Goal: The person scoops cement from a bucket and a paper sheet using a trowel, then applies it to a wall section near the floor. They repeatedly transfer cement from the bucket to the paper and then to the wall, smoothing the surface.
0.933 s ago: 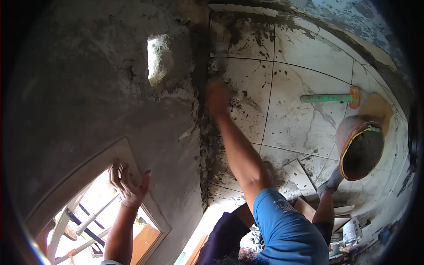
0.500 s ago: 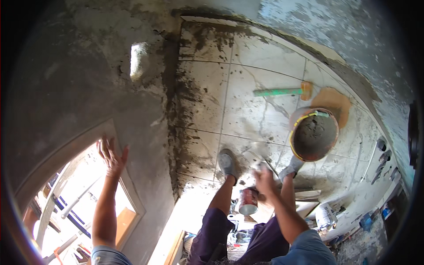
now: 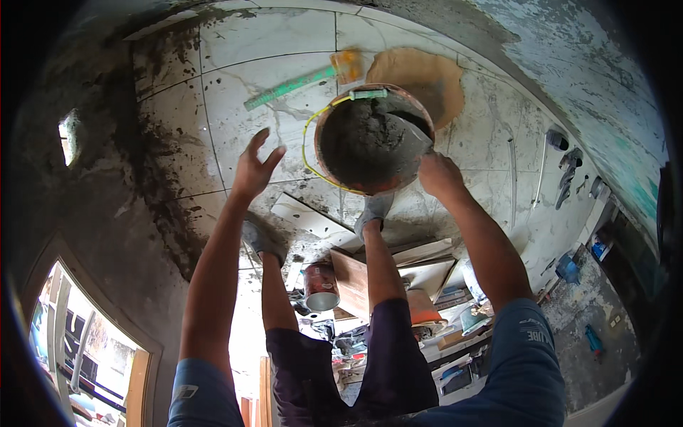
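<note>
My right hand (image 3: 441, 176) is closed beside the right rim of a round bucket (image 3: 318, 153). It grips a trowel (image 3: 414, 133), whose grey blade dips into the wet grey mortar (image 3: 363, 142) inside; the handle is hidden in my fist. The bucket has a yellow wire handle with a pale green grip, folded against its rim. Left of the bucket, my left hand (image 3: 256, 167) hovers over the floor tiles, thumb and fingers apart, with nothing in it. A mallet (image 3: 299, 87) with a green handle and an orange-brown head lies beyond the bucket.
Mortar-spattered marble-look tiles (image 3: 242, 32) cover the floor. A brown wet patch (image 3: 427, 75) spreads behind the bucket. Near my feet are a tile offcut (image 3: 313, 219), a red-brown can (image 3: 321, 285) and boards (image 3: 350, 277). A plastered wall with a window opening (image 3: 92, 341) stands at left.
My left hand has come away from the window frame and over the floor. My right hand has moved from near my feet to the bucket, bringing the trowel into the mortar. The view has shifted.
</note>
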A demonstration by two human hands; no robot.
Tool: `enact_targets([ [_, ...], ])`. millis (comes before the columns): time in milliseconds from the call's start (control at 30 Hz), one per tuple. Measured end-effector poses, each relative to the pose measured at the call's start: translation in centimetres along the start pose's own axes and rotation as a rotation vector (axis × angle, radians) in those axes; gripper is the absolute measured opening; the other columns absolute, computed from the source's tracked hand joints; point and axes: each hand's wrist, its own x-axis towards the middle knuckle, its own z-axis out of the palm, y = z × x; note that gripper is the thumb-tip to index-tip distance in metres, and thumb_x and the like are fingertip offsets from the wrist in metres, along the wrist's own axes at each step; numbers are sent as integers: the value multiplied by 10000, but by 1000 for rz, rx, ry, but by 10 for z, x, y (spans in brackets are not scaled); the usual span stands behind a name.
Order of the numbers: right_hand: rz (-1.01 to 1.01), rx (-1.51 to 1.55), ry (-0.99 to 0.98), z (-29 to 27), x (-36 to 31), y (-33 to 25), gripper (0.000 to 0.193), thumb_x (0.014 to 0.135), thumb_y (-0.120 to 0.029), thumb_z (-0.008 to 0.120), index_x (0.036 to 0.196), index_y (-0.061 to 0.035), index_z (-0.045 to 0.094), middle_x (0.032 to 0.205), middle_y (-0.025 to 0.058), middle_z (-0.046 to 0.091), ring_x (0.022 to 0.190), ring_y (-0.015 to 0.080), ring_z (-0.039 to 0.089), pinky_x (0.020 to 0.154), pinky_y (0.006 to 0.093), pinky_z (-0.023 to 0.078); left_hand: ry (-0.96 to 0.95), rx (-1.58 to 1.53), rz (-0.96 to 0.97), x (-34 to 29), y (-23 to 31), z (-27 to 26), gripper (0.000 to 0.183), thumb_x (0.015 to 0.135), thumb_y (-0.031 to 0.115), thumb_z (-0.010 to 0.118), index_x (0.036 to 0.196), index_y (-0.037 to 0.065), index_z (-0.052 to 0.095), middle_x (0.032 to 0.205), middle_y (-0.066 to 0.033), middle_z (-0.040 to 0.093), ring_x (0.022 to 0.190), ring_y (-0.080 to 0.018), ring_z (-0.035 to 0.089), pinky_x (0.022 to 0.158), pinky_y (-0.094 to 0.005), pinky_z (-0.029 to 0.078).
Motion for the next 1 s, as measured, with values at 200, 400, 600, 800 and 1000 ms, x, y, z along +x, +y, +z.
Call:
enact_targets([
  [200, -204, -136, -262, 32, -17, 16, 245, 810, -143, 506, 885, 6, 685, 924, 241, 664, 884, 378, 656, 789, 452, 523, -111, -551, -208, 44, 32, 91, 297, 911, 189, 575, 1131, 0, 641, 979, -36, 683, 856, -98, 584, 778, -282, 479],
  [400, -2, -260, -127, -18, -6, 80, 280, 828, -254, 540, 831, -23, 698, 904, 187, 682, 890, 329, 663, 800, 422, 518, 109, -156, 11, -14, 112, 141, 260, 859, 82, 610, 1112, 46, 652, 978, -187, 684, 925, -291, 679, 788, -342, 516],
  [600, -260, 147, -307, 92, 7, 115, 280, 802, -326, 623, 896, -66, 663, 822, 181, 660, 828, 369, 636, 754, 463, 507, 152, -113, 48, -35, 128, 173, 252, 860, 69, 612, 1107, 34, 648, 976, -199, 675, 908, -324, 675, 784, -363, 526],
  [800, -278, 216, -126, 110, 2, 117, 322, 818, -395, 619, 886, -82, 660, 760, 160, 651, 781, 351, 633, 699, 455, 506, 98, -138, -35, -18, 111, 144, 265, 865, 63, 600, 1125, 38, 643, 970, -181, 685, 888, -278, 684, 777, -316, 512],
  [1000, -306, 122, 33, 100, 8, 103, 363, 841, -418, 567, 894, -73, 667, 761, 165, 654, 748, 350, 639, 698, 459, 511, 73, -236, -120, -9, 84, 133, 290, 894, 75, 575, 1178, 36, 621, 971, -106, 685, 853, -153, 626, 772, -276, 489],
])
